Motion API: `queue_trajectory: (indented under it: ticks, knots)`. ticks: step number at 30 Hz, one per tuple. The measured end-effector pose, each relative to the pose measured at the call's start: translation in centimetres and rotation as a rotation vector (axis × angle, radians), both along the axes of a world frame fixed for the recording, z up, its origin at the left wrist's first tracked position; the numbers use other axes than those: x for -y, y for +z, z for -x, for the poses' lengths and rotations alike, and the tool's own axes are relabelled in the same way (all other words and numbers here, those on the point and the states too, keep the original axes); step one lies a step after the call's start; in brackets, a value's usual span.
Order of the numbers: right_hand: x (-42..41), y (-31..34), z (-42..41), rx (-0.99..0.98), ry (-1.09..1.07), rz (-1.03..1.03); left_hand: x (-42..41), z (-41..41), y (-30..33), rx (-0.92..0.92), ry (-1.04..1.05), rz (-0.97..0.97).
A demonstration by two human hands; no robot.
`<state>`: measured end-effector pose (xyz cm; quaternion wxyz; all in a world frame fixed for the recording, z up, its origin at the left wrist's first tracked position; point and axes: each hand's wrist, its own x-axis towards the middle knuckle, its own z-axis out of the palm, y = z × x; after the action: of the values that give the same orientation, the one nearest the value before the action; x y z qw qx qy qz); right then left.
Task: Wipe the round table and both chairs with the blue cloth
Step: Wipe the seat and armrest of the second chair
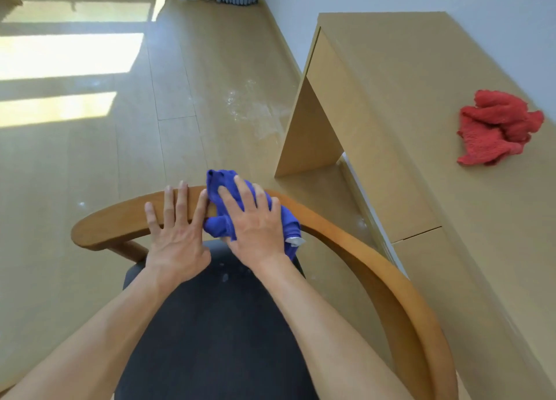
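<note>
A chair with a curved wooden backrest [376, 267] and a dark seat cushion [216, 324] stands right below me. The blue cloth [221, 186] lies bunched on the top of the backrest, and my right hand [254, 219] presses flat on it with fingers spread. My left hand [176, 234] rests flat and open on the wooden rail just left of the cloth, its thumb side close to the cloth. The round table and the other chair are out of view.
A light wooden desk [421, 114] runs along the wall at the right, close to the chair's backrest, with a crumpled red cloth [496, 129] on its top. Pale wooden floor [120, 129] with sunlit patches spreads to the left; curtains hang at the far end.
</note>
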<state>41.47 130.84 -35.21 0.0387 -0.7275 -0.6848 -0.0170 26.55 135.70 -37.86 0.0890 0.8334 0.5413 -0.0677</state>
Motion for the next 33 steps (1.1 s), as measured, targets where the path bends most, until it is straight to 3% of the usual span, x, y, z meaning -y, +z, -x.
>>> queue_trajectory:
  ticks: [5, 10, 14, 19, 25, 33]
  knots:
    - [0.3, 0.4, -1.3, -0.01, 0.103, 0.045, -0.4, 1.2, 0.4, -0.031, -0.048, 0.008]
    - [6.4, 1.8, -10.0, 0.058, -0.183, 0.088, -0.4, 1.3, 0.9, -0.031, -0.056, 0.026]
    - [6.8, 2.0, -10.2, 0.097, -0.304, 0.19, -0.4, 1.3, 1.2, 0.006, -0.065, 0.048]
    - [3.5, 1.3, -6.4, 0.073, -0.221, 0.084, -0.2, 3.5, 1.4, 0.152, -0.084, 0.02]
    - [-0.5, 0.7, 0.2, 0.022, -0.042, 0.022, -0.7, 11.2, 0.8, 0.177, 0.326, -0.049]
    - [-5.4, 0.6, 14.7, -0.125, 0.313, 0.114, -1.5, 12.7, 0.0, 0.205, 0.297, 0.109]
